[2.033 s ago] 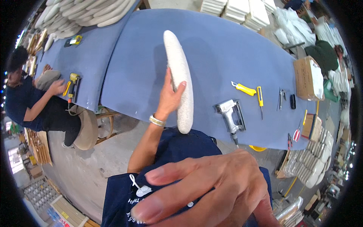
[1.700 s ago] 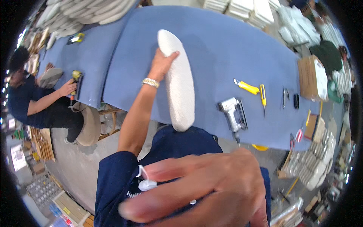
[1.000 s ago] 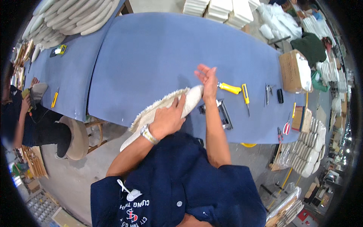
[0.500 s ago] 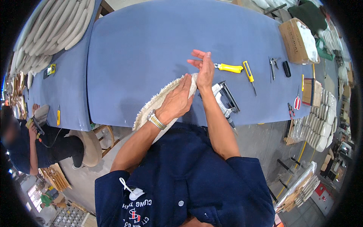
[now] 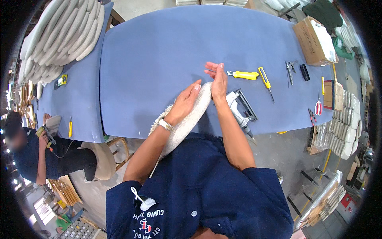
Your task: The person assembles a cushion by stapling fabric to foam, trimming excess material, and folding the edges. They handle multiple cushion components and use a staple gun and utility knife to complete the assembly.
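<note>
A long cream padded piece covered in nubby fabric (image 5: 189, 119) stands tilted at the table's near edge, its lower end against my shirt. Along its left side lies my left hand (image 5: 184, 104), fingers stretched and together, a metal watch at the wrist. Against the far rounded end rests the palm of my right hand (image 5: 218, 84), its fingers spread and pointing away. A frayed fabric edge sticks out beyond the left wrist. Just right of my right forearm lies a grey-white staple gun (image 5: 238, 111) with a black magazine. Farther off are a yellow utility knife (image 5: 245, 75) and a yellow-handled screwdriver (image 5: 264, 77).
The blue-covered table (image 5: 159, 51) carries pliers-like tools (image 5: 290, 71), red-handled scissors (image 5: 318, 106) and a cardboard box (image 5: 314, 42) on the right. Stacked cream pads (image 5: 63, 32) fill the far left table. At left, another person (image 5: 36, 147) holds a tool.
The padded piece has turned more upright, showing its smooth rounded side in place of the wide frayed edge. My left hand has tilted along with it; the whole view shifted slightly.
</note>
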A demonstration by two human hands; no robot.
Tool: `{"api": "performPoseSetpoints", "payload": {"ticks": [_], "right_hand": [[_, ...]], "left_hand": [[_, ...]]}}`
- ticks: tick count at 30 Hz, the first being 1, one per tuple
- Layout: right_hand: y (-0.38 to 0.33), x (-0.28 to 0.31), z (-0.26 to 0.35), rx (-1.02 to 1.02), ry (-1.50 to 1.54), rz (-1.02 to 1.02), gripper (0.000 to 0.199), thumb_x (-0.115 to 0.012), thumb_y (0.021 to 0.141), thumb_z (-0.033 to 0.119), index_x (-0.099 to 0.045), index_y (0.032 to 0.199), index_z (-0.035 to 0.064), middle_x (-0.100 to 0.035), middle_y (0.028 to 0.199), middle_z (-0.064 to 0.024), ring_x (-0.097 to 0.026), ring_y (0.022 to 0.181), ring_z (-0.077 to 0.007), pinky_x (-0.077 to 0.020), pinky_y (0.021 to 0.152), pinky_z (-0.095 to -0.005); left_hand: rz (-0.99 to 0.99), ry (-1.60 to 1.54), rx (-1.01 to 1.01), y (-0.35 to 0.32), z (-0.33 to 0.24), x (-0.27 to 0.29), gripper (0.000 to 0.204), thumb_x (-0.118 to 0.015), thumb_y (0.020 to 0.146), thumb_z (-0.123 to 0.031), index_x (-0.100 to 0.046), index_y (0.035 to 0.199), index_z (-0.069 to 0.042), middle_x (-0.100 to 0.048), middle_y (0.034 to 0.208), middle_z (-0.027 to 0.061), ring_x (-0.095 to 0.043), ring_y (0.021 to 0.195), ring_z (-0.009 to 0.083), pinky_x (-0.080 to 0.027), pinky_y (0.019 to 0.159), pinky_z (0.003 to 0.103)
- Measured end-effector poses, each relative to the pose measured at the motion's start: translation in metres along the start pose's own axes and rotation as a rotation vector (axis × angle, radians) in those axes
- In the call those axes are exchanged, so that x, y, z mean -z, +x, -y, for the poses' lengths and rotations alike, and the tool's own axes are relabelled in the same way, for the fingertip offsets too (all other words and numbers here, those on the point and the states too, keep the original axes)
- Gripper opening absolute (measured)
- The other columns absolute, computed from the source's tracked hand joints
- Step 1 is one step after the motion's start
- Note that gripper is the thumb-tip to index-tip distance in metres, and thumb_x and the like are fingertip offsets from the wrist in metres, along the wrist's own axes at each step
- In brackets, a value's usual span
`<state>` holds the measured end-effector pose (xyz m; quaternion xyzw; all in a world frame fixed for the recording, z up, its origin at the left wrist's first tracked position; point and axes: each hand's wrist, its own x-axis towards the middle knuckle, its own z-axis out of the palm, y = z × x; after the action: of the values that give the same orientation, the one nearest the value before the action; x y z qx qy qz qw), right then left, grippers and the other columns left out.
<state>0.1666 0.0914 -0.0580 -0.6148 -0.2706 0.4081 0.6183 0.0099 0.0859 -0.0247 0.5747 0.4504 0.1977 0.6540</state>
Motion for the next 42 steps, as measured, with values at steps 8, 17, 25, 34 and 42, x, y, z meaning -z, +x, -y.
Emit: {"api": "performPoseSetpoints", "payload": {"ticks": [8,17,25,34,42], "right_hand": [[-0.020,0.006,-0.044,-0.013,0.149,-0.124,0.061,-0.031,0.112,0.045,-0.066,0.117,-0.0049,-0.068,0.119,-0.0160,-0.063,0.109,-0.0239,-0.0484,0.097,-0.0374],[-0.055,-0.034,0.165,0.569,0.806,0.035,0.069,-0.032,0.108,0.056,-0.038,0.146,-0.0016,-0.042,0.153,-0.0243,-0.045,0.140,-0.0331,-0.0330,0.118,-0.0447],[-0.067,-0.039,0.181,0.836,0.534,0.036,0.073,-0.040,0.105,0.057,-0.034,0.148,-0.0019,-0.035,0.157,-0.0283,-0.043,0.143,-0.0366,-0.0306,0.122,-0.0468],[-0.016,0.013,0.098,0.495,0.105,0.046,0.049,-0.053,0.106,0.026,-0.044,0.146,-0.0013,-0.044,0.153,-0.0208,-0.047,0.140,-0.0315,-0.0367,0.116,-0.0490],[-0.019,-0.034,-0.038,-0.301,0.196,0.318,0.063,-0.055,0.103,0.050,-0.038,0.156,0.0199,-0.038,0.159,-0.0101,-0.035,0.146,-0.0290,-0.0333,0.112,-0.0493]], "left_hand": [[0.219,-0.105,0.305,0.026,-0.016,-0.012,0.067,-0.026,0.110,-0.058,-0.044,0.157,-0.014,-0.047,0.157,0.0124,-0.044,0.142,0.0224,-0.033,0.118,0.033],[0.081,0.147,-0.573,-0.057,-0.157,0.014,0.080,-0.038,0.108,-0.050,-0.013,0.162,0.004,-0.012,0.171,0.0220,-0.006,0.159,0.0308,-0.011,0.127,0.040],[-0.055,0.377,-0.636,-0.081,-0.175,0.010,0.091,-0.069,0.095,-0.032,-0.017,0.161,0.003,-0.020,0.167,0.0283,-0.025,0.154,0.0398,-0.026,0.123,0.042],[-0.242,0.156,-0.537,-0.165,-0.142,0.081,0.069,-0.072,0.092,-0.015,-0.044,0.151,0.005,-0.049,0.155,0.0206,-0.047,0.144,0.0321,-0.036,0.118,0.041],[-0.648,0.085,-0.306,-0.273,-0.032,0.147,0.065,-0.064,0.100,-0.045,-0.055,0.144,0.003,-0.054,0.150,0.0170,-0.051,0.138,0.0265,-0.040,0.115,0.040]]}}
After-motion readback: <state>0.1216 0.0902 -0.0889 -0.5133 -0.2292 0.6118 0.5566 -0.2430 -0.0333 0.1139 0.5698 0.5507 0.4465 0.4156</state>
